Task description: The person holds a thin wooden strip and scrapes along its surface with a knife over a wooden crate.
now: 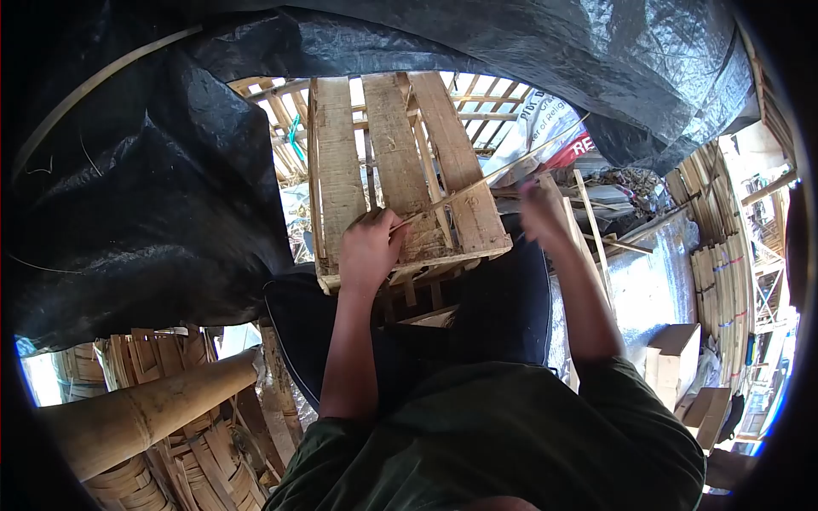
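My left hand (368, 249) is closed at the near end of a wooden slatted bench (396, 170), gripping a thin bamboo strip (503, 170). The strip slants across the slats, up and to the right. Just below it, my right hand (545, 213) is smeared by motion and closed around what looks like a knife (516, 173), its greyish blade pointing up and left. Whether the blade touches the strip I cannot tell. The near end of the bench sits between my dark-clothed legs (503, 298).
Black plastic sheeting (145, 196) hangs at left and overhead. A thick bamboo pole (145, 409) lies at lower left. On the right are loose sticks (592, 221), a cardboard box (673, 358) and stacked bundles of bamboo slats (720, 298). A printed sack (528, 140) lies beyond the bench.
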`<state>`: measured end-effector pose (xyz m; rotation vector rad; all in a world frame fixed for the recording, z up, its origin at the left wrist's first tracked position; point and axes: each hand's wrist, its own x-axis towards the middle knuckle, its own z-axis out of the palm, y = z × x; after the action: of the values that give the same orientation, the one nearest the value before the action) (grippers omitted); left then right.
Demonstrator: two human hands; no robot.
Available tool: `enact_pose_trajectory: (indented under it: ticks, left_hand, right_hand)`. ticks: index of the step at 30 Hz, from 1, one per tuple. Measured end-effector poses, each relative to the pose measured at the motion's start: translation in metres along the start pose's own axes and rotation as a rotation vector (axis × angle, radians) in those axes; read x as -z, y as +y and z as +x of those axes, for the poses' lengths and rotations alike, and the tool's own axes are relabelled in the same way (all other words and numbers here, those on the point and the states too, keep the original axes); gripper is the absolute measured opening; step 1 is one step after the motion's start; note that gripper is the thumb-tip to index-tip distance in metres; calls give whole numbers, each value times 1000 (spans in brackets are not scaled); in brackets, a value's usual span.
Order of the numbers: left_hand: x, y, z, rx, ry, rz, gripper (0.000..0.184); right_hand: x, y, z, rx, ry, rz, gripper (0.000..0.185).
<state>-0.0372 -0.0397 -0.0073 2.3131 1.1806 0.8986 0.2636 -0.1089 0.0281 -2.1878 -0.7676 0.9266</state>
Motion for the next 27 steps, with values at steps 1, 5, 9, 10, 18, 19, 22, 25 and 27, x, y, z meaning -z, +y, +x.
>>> enact_pose_trajectory:
  ticks: [1,5,9,10,18,19,22,25,27]
  left_hand:
    - [1,0,1,-9,-3,-2,20]
    - [1,-1,1,-13,9,-17,20]
    - [4,1,1,-15,-9,11,21]
    - [4,1,1,-17,-13,-2,21]
    - [4,0,2,-1,-12,-61,21]
    - [3,0,2,-2,-6,-56,21]
    - [3,0,2,-3,13,-53,21]
    - [6,2,3,-5,14,-72,20]
    - [7,4,2,-4,22,-90,20]
  right_hand:
    - [-20,-3,-16,8,32,-200,35]
    - [16,-16,-3,-190,-240,327,32]
    - [-22,-16,-32,-238,-374,101,34]
    - [-13,-28,-37,-244,-661,87,34]
    - [-33,-37,-57,-170,-505,75,30]
    - [-26,-31,-44,-175,-505,75,30]
    - [-27,-32,-38,-182,-208,-147,44]
    - [-39,-53,-75,-143,-335,-221,27]
    - [-20,-49,-48,-262,-336,285,28]
